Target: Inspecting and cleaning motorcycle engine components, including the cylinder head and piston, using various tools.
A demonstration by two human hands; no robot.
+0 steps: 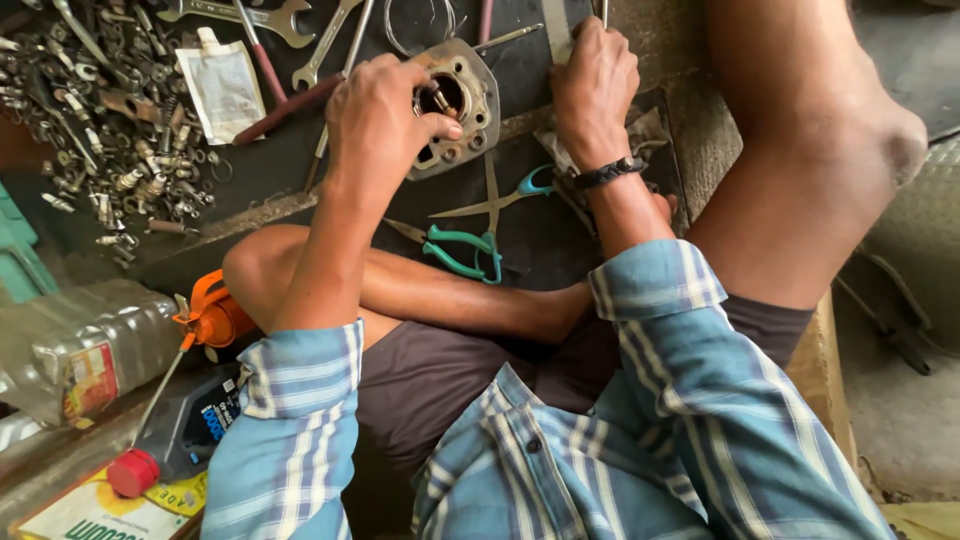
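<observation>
Head view: left hand grips metal cylinder block; right hand seemingly clasps a flat file.

The left hand curls, thumb pointing right, forearm stretched forward. The right hand is fisted, knuckles up, wrist bent.

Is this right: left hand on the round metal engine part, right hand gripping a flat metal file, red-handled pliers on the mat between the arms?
Not quite. In the head view the pliers have green handles, not red. The rest holds: the left hand is on the round metal engine part, the right hand grips the flat metal file, and the pliers lie on the mat between the arms.
</observation>
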